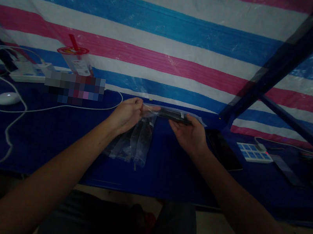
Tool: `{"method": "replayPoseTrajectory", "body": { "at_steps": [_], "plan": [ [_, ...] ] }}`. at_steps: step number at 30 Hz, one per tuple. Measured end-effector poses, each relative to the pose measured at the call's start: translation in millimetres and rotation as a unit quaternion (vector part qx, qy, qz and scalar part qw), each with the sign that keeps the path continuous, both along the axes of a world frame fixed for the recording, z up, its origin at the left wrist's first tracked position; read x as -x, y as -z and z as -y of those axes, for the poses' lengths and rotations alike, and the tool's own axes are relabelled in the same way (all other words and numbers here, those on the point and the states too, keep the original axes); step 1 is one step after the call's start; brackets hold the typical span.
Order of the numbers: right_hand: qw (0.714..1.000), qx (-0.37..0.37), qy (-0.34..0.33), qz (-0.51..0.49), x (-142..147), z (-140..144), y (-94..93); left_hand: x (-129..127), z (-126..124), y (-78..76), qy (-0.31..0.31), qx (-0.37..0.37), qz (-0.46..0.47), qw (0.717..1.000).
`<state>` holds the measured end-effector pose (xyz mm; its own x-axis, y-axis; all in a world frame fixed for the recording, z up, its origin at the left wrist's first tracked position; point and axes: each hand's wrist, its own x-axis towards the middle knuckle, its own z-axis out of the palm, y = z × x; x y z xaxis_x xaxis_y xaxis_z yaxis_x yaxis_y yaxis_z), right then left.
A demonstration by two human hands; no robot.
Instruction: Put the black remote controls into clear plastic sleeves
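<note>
A dark, flat, long item in a clear plastic bag point(173, 115) is held level just above the blue table point(177, 175), near its back edge. My left hand point(125, 116) is closed on the left end of this bag, pinching the plastic. At the other end, my right hand point(190, 136) grips the bag, thumb on top and fingers beneath. Below and beside my left hand lie several more clear plastic bags point(132, 145), with dark contents too dim to make out.
On the left are a white mouse point(7, 98), loose white cables, a power strip point(29, 77) and a lidded cup point(78, 63) with a red straw. To the right lie a black tablet point(226, 152), a multi-socket strip point(253, 152) and a phone point(287, 170). A striped tarp point(156, 42) hangs behind.
</note>
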<state>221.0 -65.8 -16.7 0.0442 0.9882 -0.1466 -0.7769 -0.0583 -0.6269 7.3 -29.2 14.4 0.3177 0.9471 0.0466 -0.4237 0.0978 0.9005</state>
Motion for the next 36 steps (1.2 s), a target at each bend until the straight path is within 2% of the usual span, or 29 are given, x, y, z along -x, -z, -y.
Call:
{"method": "replayPoseTrajectory", "body": {
  "at_steps": [9,15,17,19,21,22,24,27,28,29,31,33,36],
  "plan": [
    [0.998,0.049,0.02,-0.023,-9,-5,-4.0,1,5,-1.7,0.082,-0.023,0.003,0.996],
    [0.997,0.057,0.048,-0.021,-16,-11,-3.4,1,7,-2.2,0.121,-0.067,-0.046,0.989],
    [0.997,0.048,0.054,-0.016,-20,-15,-2.5,0,4,0.4,0.088,-0.084,-0.084,0.989],
    [0.997,0.045,0.055,-0.007,-23,-17,-1.4,0,1,4.0,-0.002,-0.128,-0.148,0.981],
    [0.997,0.061,0.055,0.004,-24,-19,0.0,3,-4,7.2,-0.119,-0.199,-0.243,0.942],
    [0.996,0.073,0.052,0.012,-25,-19,0.9,5,-7,8.4,-0.17,-0.233,-0.304,0.908],
    [0.995,0.087,0.031,0.036,-24,-19,3.3,12,-11,10.1,-0.247,-0.276,-0.438,0.819],
    [0.994,0.07,-0.043,0.073,-20,-18,7.4,23,-18,13.3,-0.292,-0.273,-0.633,0.663],
    [0.992,0.057,-0.073,0.082,-17,-17,8.5,25,-19,15.2,-0.288,-0.256,-0.678,0.626],
    [0.99,0.041,-0.1,0.091,-14,-17,9.4,27,-21,17.5,-0.279,-0.233,-0.712,0.6],
    [0.984,0.001,-0.134,0.113,-6,-14,10.6,30,-24,22.8,-0.243,-0.19,-0.754,0.58],
    [0.979,-0.037,-0.139,0.147,5,-11,11.5,32,-27,28.1,-0.204,-0.17,-0.768,0.582],
    [0.97,-0.067,-0.126,0.196,21,-6,15.0,35,-32,33.8,-0.166,-0.187,-0.764,0.595]
  ]
}}
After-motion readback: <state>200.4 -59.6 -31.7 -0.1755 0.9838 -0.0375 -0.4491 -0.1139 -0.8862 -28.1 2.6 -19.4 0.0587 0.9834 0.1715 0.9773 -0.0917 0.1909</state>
